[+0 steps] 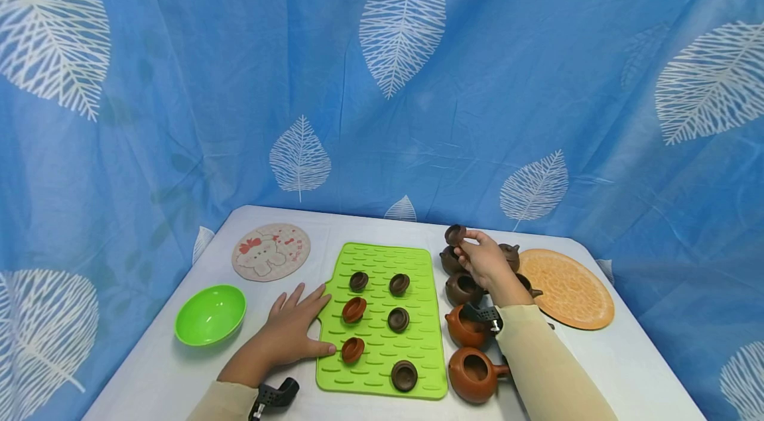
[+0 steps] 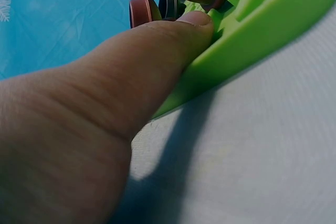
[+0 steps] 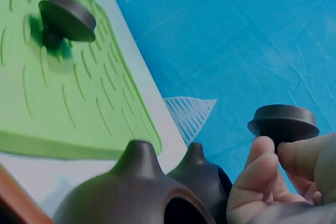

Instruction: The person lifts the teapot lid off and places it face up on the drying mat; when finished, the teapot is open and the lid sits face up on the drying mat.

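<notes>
My right hand [image 1: 486, 262] pinches a dark brown teapot lid [image 1: 455, 235] by its knob, with the hollow underside facing up. It is held above the far dark teapots in the right column. Below the hand are a dark teapot [image 1: 463, 289] and two reddish ones, the nearer [image 1: 475, 374] with its top uncovered. Spread fingers of my left hand [image 1: 289, 328] lie on the white table, and its thumb touches the edge of the green mat [image 1: 382, 258]. Upturned on that mat are several lids, among them a reddish lid [image 1: 353, 350] near the thumb and a dark lid [image 1: 404, 376].
A green bowl [image 1: 209, 315] stands at the left, with a round cartoon mat [image 1: 271, 252] behind it. At the right lies an orange round mat [image 1: 567, 288]. More teapots are partly hidden behind my right arm. A blue leaf-patterned curtain [image 1: 370, 142] hangs behind the table.
</notes>
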A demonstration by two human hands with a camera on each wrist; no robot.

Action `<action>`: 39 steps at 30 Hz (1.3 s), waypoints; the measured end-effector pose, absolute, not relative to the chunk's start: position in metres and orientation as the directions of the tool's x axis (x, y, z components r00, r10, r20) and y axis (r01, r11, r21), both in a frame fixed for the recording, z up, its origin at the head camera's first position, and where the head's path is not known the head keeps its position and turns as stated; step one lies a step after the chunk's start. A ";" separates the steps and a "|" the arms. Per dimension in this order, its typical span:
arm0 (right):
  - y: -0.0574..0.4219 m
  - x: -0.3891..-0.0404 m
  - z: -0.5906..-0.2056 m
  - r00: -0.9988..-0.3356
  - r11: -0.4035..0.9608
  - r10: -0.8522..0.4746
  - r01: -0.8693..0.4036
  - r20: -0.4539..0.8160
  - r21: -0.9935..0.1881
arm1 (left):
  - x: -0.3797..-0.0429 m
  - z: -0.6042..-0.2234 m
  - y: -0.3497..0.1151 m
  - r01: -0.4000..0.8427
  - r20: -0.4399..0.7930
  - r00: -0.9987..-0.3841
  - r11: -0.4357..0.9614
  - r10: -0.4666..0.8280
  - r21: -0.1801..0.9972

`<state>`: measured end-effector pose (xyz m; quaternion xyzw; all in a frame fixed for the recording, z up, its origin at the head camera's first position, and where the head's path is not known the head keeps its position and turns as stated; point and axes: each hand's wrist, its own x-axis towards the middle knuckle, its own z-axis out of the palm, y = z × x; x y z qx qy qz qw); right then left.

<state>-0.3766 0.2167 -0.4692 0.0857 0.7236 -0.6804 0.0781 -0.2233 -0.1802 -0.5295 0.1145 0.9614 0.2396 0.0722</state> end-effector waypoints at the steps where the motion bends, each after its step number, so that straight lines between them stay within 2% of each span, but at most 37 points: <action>1: 0.216 -0.377 -0.469 -0.970 0.017 0.011 0.244 -0.244 -0.970 | -0.224 -0.530 -0.180 0.187 -0.084 -0.963 0.858 0.256 0.478; 6: 0.211 -0.374 -0.468 -0.955 -0.102 -0.053 0.297 -0.293 -0.949 | -0.225 -0.531 -0.180 0.186 -0.089 -0.963 0.864 0.256 0.468; 16: 0.192 -0.372 -0.467 -0.943 -0.159 -0.185 0.306 -0.276 -0.939 | -0.224 -0.530 -0.180 0.194 -0.077 -0.963 0.860 0.260 0.472; 26: 0.163 -0.371 -0.461 -0.930 -0.111 -0.272 0.284 -0.246 -0.952 | -0.224 -0.529 -0.180 0.181 -0.092 -0.964 0.866 0.251 0.466; 39: 0.111 -0.382 -0.460 -0.895 0.007 -0.329 0.318 -0.302 -0.948 | -0.223 -0.529 -0.180 0.188 -0.086 -0.963 0.866 0.255 0.464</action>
